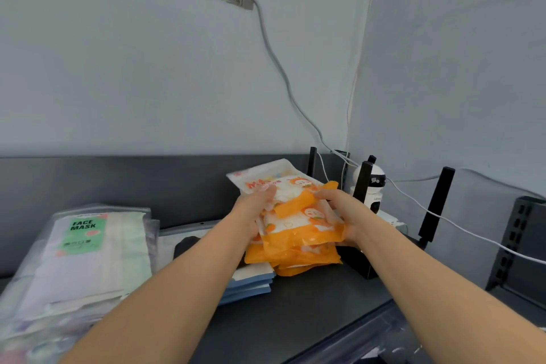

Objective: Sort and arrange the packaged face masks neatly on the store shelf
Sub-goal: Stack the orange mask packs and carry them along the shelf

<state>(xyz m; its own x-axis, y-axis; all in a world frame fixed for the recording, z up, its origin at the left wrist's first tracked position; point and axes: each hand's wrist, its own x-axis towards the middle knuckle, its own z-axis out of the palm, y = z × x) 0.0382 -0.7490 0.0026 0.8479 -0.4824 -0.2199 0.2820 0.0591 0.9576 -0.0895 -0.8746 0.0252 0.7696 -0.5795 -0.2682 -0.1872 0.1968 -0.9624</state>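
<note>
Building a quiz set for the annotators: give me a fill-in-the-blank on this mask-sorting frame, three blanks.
1. Both hands, the left hand and the right hand, grip a stack of ____-and-white mask packs.
2. The green label on the clear pack at the left reads "FACE ____".
3. The small white camera stands in the ____ of the two walls.

Missing words: orange; MASK; corner

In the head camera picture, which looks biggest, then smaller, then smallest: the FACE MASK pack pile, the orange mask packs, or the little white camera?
1. FACE MASK pack pile, though it lies nearest the camera.
2. Orange mask packs.
3. Little white camera, partly hidden.
</note>
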